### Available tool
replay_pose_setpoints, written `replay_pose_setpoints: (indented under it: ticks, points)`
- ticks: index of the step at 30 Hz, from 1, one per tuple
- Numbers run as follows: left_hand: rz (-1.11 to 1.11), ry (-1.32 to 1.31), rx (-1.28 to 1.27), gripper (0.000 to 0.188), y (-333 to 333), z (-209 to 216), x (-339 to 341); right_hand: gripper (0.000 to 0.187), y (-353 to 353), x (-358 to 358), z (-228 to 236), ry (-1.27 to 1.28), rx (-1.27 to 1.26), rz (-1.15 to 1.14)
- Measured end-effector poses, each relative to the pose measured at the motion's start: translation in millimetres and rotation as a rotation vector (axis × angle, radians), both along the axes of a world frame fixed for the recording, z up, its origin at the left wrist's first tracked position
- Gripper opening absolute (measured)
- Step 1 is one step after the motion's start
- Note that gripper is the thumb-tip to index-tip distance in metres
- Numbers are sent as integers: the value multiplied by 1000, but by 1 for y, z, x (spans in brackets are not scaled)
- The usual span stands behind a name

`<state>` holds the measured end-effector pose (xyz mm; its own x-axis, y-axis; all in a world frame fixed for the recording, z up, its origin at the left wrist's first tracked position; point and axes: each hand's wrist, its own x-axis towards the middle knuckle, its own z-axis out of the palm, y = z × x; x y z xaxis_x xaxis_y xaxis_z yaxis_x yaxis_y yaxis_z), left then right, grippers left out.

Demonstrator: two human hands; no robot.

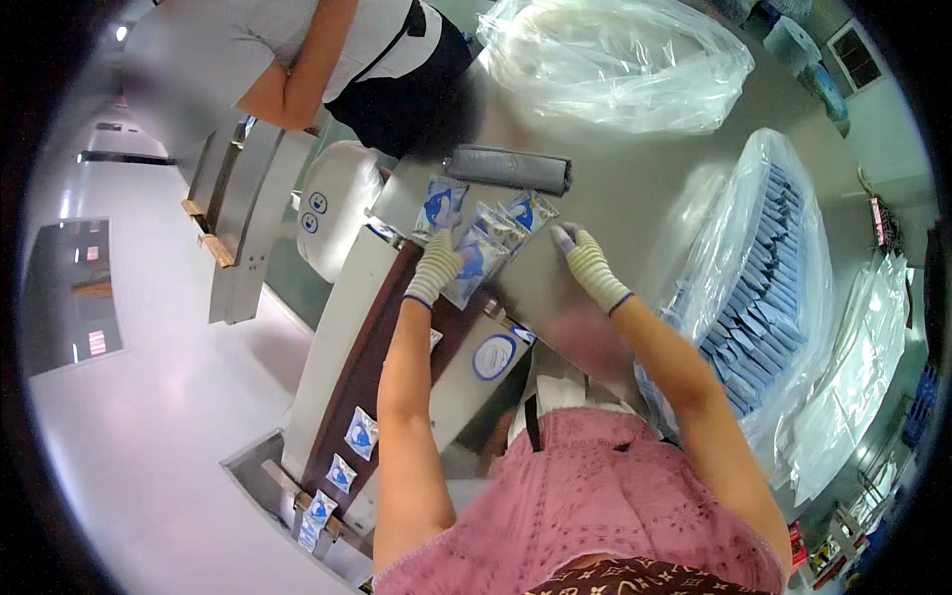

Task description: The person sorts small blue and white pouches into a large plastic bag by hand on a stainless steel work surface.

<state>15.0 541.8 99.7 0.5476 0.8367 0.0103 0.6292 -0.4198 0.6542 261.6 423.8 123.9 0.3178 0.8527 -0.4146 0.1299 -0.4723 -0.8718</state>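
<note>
Both my hands wear striped, pale yellow gloves with bare-looking fingertips. My left hand (437, 266) is over the end of a dark conveyor belt (349, 389), fingers apart and touching small white-and-blue sealed packets (477, 260). One packet (439, 201) is just beyond its fingertips, and another packet (531, 209) is to its right. My right hand (589, 262) is above the steel table (555, 297), right of the packet cluster. Its fingers are stretched out toward the packets, and nothing shows in them. Behind the cluster lies a grey rolled plastic bundle (511, 169).
Several packets (362, 433) lie along the belt at lower left. A clear bag of stacked blue packets (759, 297) stands at right; another clear plastic bag (615, 64) lies at the back. A person (397, 59) in light top and dark bottoms stands beyond a white chair (340, 203).
</note>
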Motion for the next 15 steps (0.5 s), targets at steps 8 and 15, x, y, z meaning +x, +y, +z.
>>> replay_pose_setpoints:
  ticks: [8,15]
  points:
    - [27,-12,-884,71,-26,9,92,50,46,-15,-68,512,112,-273]
    - [353,-1297,-1697,40,-110,-2,165,60,-57,18,14,706,676,-160]
